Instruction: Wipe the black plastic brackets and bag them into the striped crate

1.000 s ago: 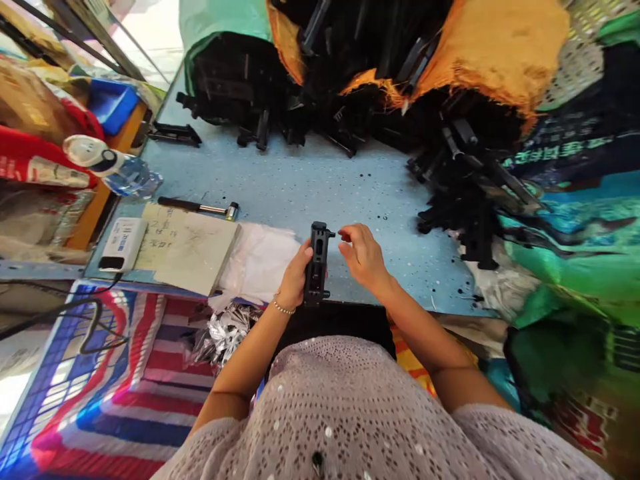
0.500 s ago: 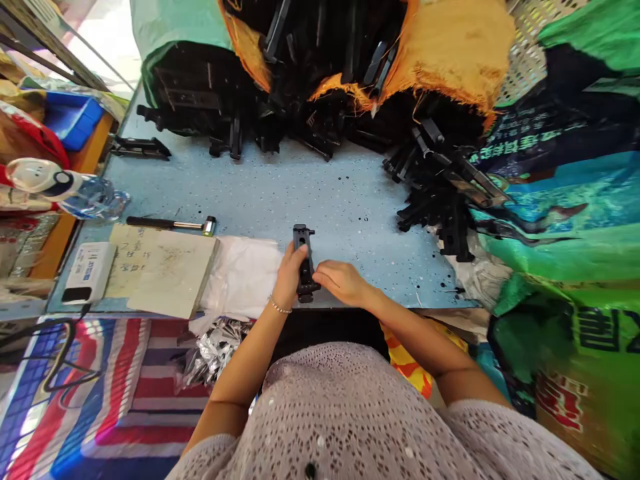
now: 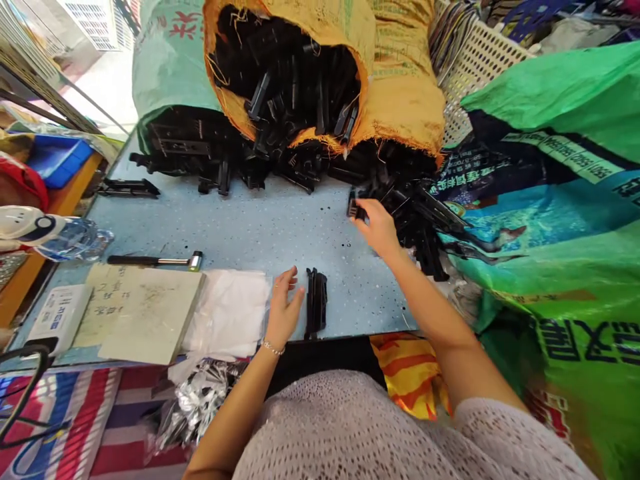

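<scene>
Right hand [image 3: 380,228], fingers pinched on small black plastic part [image 3: 354,207], beside black parts pile [image 3: 423,220] at the right edge of the speckled light-blue worktop [image 3: 225,223]. Left hand [image 3: 284,310] empty, fingers parted, near long black plastic piece [image 3: 316,303] lying at front edge.

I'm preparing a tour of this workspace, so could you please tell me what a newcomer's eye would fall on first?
Probably the open orange sack at the back of the blue table, its mouth full of black parts. Next might come the bright green bag along the right side, then the right hand holding a black piece right of centre.
</scene>
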Tool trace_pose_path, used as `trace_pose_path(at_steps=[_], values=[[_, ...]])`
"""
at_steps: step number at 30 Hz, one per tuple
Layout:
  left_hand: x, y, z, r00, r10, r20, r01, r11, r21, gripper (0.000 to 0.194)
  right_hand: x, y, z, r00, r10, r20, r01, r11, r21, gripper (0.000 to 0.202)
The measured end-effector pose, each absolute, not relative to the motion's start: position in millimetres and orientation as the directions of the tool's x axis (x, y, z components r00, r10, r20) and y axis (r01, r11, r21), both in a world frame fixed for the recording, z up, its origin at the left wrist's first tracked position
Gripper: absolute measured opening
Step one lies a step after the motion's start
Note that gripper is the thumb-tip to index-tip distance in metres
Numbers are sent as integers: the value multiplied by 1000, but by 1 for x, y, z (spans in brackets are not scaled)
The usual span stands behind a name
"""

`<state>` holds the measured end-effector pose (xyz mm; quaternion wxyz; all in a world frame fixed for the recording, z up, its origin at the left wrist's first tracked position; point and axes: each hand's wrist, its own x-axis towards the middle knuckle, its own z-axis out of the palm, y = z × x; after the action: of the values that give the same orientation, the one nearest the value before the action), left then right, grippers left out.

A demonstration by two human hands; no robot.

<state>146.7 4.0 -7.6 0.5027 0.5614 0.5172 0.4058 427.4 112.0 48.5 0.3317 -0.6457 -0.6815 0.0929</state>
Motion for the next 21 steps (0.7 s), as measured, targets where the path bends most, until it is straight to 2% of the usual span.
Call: trace_pose_path(at_steps=[1, 3, 6, 8, 11, 13, 15, 19, 21], values=[[146, 11, 2, 167, 980, -105, 27, 102, 994, 59, 406, 91, 47, 81, 932, 354, 725, 189, -663, 44], [146, 26, 20, 260, 949, -180, -270, 250, 930, 64, 362, 47, 45, 82, 936, 341, 546, 244, -801, 44], [143, 42, 38, 320, 907, -275, -505, 409, 760, 63, 318, 1, 46, -320, 899, 299, 330, 402, -854, 46], [138, 43, 44, 265, 914, -306, -561, 404, 723, 47, 310, -4, 51, -429, 863, 269, 263, 404, -876, 38], [134, 31, 48, 240, 924, -297, -558, 382, 737, 42, 315, 26, 58, -240, 936, 258, 404, 338, -850, 37], [138, 21, 50, 319, 895, -313, -526, 441, 727, 44, 317, 55, 59, -178, 934, 308, 559, 354, -750, 46], [143, 16, 52, 352, 875, -332, -522, 478, 707, 45, 313, 77, 56, -226, 924, 310, 646, 380, -662, 53], [143, 21, 51, 267, 896, -355, -539, 444, 716, 47, 300, 68, 47, -285, 943, 172, 623, 319, -714, 58], [139, 26, 48, 203, 906, -372, -514, 422, 747, 43, 294, 43, 41, -396, 884, 249, 569, 449, -689, 57]])
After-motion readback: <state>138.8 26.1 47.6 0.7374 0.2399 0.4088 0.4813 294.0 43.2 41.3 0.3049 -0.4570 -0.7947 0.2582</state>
